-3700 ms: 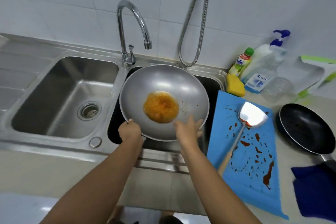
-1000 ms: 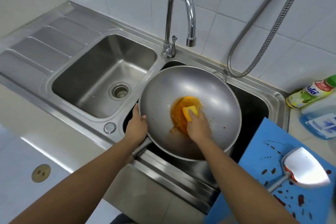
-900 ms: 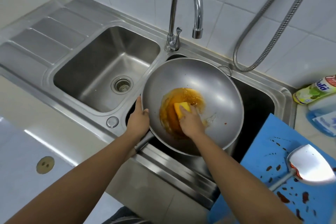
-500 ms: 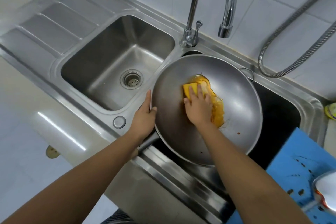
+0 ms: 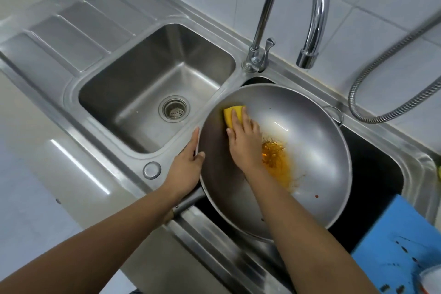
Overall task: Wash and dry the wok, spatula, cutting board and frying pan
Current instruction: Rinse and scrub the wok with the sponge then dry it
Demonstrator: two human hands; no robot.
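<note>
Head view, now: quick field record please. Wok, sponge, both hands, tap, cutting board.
wok: round grey metal wok, over the dark right sink basin
residue: orange sauce smear near the wok's centre
sponge: yellow rectangular sponge on the wok's inner wall, upper left
left hand: left hand grips the wok's left rim
right hand: right hand presses flat fingers on the sponge
tap: chrome gooseneck tap, no water visible
board: blue cutting board, dark stains, lower right
</note>
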